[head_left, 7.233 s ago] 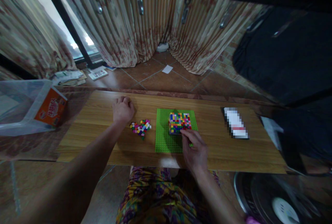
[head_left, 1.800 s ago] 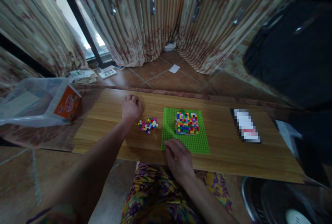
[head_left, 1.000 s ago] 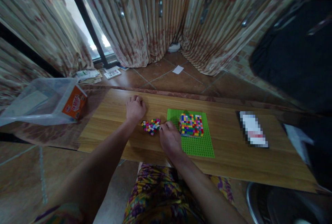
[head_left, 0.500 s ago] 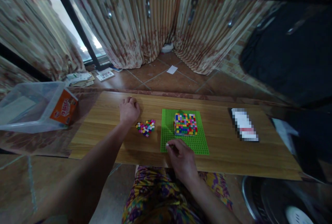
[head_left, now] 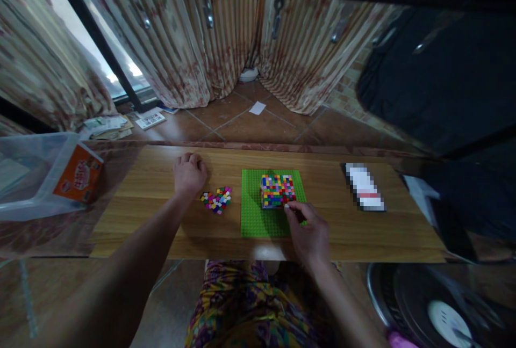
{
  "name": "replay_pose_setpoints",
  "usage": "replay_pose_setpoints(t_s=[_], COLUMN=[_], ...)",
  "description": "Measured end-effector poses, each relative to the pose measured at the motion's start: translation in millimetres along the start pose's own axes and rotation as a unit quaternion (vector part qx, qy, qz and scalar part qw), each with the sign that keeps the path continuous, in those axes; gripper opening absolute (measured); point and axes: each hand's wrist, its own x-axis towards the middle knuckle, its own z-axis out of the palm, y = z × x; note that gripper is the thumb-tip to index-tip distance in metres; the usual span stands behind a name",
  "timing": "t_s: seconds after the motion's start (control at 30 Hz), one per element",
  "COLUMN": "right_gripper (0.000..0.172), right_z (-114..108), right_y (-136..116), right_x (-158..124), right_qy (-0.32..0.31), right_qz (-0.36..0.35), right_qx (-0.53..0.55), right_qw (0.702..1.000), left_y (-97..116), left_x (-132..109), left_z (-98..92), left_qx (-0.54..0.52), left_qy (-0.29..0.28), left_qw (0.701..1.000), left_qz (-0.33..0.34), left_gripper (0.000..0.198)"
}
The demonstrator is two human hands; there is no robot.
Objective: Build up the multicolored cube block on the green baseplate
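Observation:
A block of small multicoloured building bricks (head_left: 277,190) stands on a green studded baseplate (head_left: 252,224). My right hand (head_left: 309,230) is at the near right corner of the block, thumb and forefinger pinched on a small white brick (head_left: 287,207). Whether that brick touches the block I cannot tell. On the table to the left, my left hand (head_left: 190,173) rests with its fingers curled in; what they hold, if anything, is hidden. Just right of and below it lies a loose pile of coloured bricks (head_left: 217,200).
The wooden table (head_left: 137,208) runs across the view. A phone (head_left: 365,187) with a blurred screen lies at its right. A clear plastic bin (head_left: 36,176) with an orange label stands at the left. Below right is a round dark stool-like object (head_left: 423,305). Curtains hang behind.
My right hand has moved right and away from me, from the baseplate's near edge to the block's near right corner, still pinching the white brick. My left hand stays beside the pile. The view has shifted slightly.

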Motion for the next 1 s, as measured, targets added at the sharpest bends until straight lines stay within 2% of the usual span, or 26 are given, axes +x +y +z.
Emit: replay_pose_setpoints(t_s=[0.33,0.67,1.0], right_gripper=[0.023,0.022,0.021], right_z=[6.0,5.2,9.3], right_y=[-5.0,-3.4,-4.8], right_x=[7.1,4.5,5.2], right_qy=[-0.007,0.017,0.035], right_qz=[-0.037,-0.012,-0.020], right_qx=[-0.027,-0.012,-0.012], right_qw=[0.999,1.000,0.999], left_y=[0.2,1.1,-0.8], left_x=[0.0,-0.4,0.3], left_z=[0.1,-1.0,1.2], left_qx=[0.011,0.000,-0.004], left_qy=[-0.001,0.003,0.005], left_qw=[1.000,1.000,1.000], left_qz=[0.003,0.002,0.006], left_gripper=[0.031,0.031,0.030])
